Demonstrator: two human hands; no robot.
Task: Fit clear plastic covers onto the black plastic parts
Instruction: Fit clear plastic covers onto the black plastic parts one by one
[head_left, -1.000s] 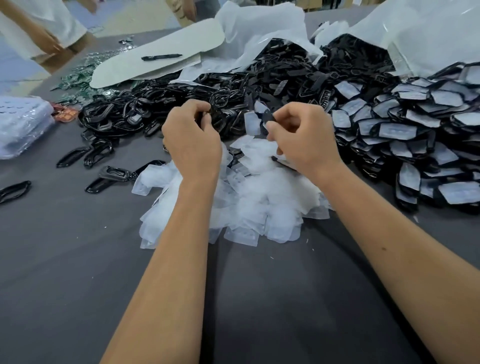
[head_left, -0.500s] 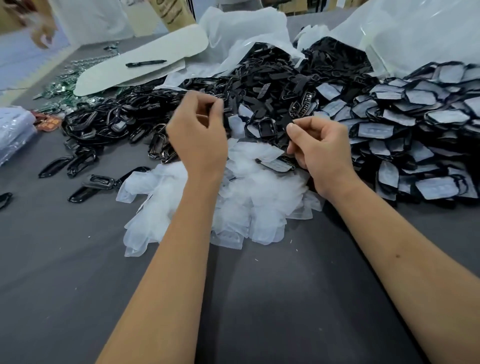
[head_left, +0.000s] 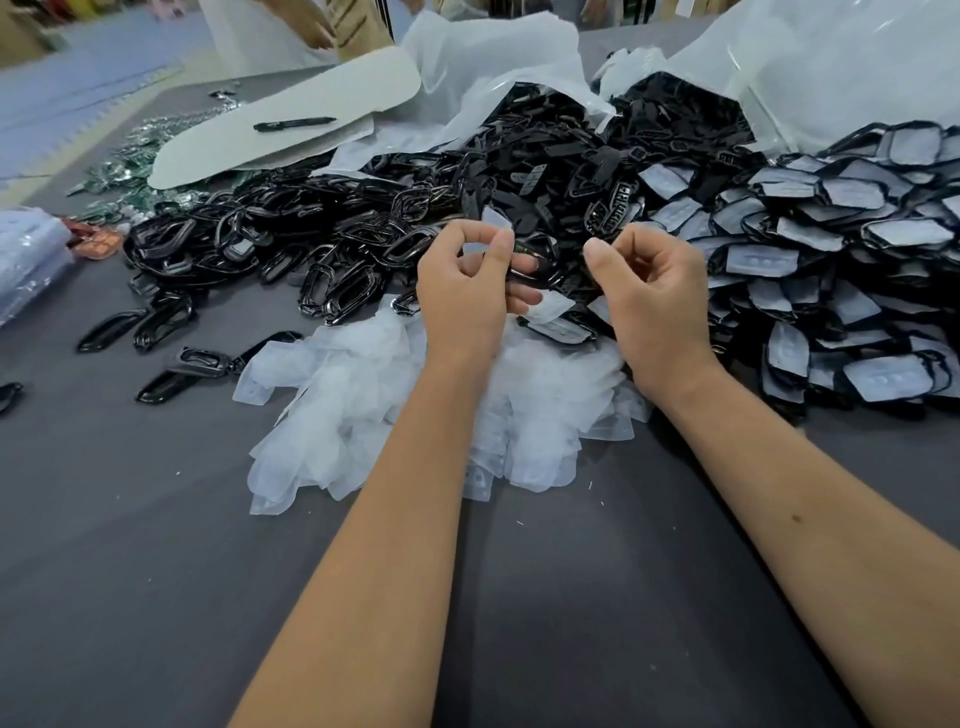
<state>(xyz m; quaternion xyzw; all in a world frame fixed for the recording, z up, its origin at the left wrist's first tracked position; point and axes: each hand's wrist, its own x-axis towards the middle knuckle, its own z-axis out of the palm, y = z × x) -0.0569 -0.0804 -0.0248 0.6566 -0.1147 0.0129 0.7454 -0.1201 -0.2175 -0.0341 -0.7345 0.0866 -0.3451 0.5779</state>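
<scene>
My left hand (head_left: 467, 291) pinches a small clear plastic cover (head_left: 496, 221) between thumb and forefinger; a black plastic frame (head_left: 535, 265) shows at its lower fingers. My right hand (head_left: 654, 296) hovers just to the right with its fingers curled in, and I see nothing in it. Below both hands lies a heap of loose clear covers (head_left: 395, 415). Bare black frames (head_left: 311, 244) are piled behind and to the left. Covered black parts (head_left: 857, 270) are heaped on the right, and one covered part (head_left: 563, 330) rests on the clear heap.
White plastic bags (head_left: 805, 67) lie open at the back. A white card (head_left: 322, 98) with a black pen (head_left: 293, 123) on it sits back left, beside green pieces (head_left: 130, 171). A clear-wrapped bundle (head_left: 26, 260) is at the left edge. The grey tabletop (head_left: 545, 597) spreads before me.
My left hand now holds up a clear cover it was not showing before. My right hand has let the covered part drop onto the clear heap and moved up toward the left hand.
</scene>
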